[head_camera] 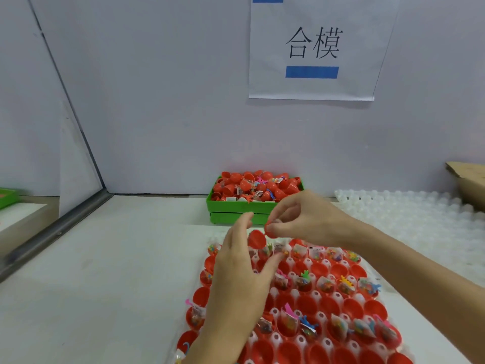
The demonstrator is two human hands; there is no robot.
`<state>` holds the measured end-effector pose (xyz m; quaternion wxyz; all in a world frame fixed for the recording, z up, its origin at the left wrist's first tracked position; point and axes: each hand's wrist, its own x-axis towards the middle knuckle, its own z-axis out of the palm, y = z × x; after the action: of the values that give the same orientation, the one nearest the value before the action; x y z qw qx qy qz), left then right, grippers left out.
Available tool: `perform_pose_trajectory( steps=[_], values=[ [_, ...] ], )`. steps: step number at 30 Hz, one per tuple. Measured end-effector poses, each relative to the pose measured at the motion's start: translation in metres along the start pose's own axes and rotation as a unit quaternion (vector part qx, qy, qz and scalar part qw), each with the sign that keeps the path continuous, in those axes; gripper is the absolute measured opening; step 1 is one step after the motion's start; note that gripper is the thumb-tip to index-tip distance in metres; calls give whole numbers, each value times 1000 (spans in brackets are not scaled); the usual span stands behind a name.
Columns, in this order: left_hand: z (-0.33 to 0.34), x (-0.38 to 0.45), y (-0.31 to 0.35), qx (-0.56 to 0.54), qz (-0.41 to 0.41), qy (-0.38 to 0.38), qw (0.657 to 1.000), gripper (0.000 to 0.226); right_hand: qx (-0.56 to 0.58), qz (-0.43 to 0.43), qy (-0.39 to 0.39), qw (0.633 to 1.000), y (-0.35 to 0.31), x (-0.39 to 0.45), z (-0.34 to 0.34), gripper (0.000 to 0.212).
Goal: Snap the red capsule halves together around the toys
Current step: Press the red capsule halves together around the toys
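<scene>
I see the right hand (307, 219) pinching one red half (270, 229), the left hand (241, 274) cupping another half (256, 239) above the tray (322, 345).

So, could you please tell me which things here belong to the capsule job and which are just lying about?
Job: red plastic capsule halves, bagged small toys, white moulded holding tray, green plastic crate.
Lying about: brown cardboard box, white paper wall sign.
</scene>
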<state>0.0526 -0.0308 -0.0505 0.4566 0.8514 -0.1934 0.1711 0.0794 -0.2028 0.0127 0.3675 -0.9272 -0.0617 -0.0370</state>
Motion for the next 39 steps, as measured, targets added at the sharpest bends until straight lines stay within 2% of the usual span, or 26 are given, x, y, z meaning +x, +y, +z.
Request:
perform_pose_trajectory(
  steps=[2, 4, 7, 12, 14, 20, 26, 33, 36, 39],
  values=[
    [-1, 1, 1, 2, 20, 9, 1000, 43, 28, 11, -28, 999, -1, -13, 6, 19],
    [-1, 0, 5, -16, 18, 8, 1000, 26, 38, 19, -24, 999, 0, -25, 11, 21],
    [-1, -2, 7, -80, 2, -14, 997, 24, 73, 18, 0, 997, 7, -46, 12, 24],
    [1, -4, 8, -228, -38, -107, 967, 22, 190, -3, 10, 982, 27, -85, 13, 11],
    [2, -5, 10, -246, -32, -137, 959, 24, 254, -15, 45, 966, 33, -97, 15, 18],
    [9, -14, 15, -245, -11, -187, 951, 27, 299, -24, 128, 945, 40, -121, 26, 26],
    [11, -19, 20, -195, 25, -179, 964, 23, 284, 4, 150, 947, 44, -131, 26, 23],
    [11, -22, 24, -156, 91, -200, 963, 47, 268, 9, 154, 951, 41, -136, 26, 15],
    [10, -23, 25, -126, 119, -198, 965, 36, 284, 5, 149, 947, 39, -137, 28, 25],
    [10, -23, 24, -153, 111, -188, 964, 25, 301, -1, 141, 943, 38, -137, 30, 22]
  ],
)
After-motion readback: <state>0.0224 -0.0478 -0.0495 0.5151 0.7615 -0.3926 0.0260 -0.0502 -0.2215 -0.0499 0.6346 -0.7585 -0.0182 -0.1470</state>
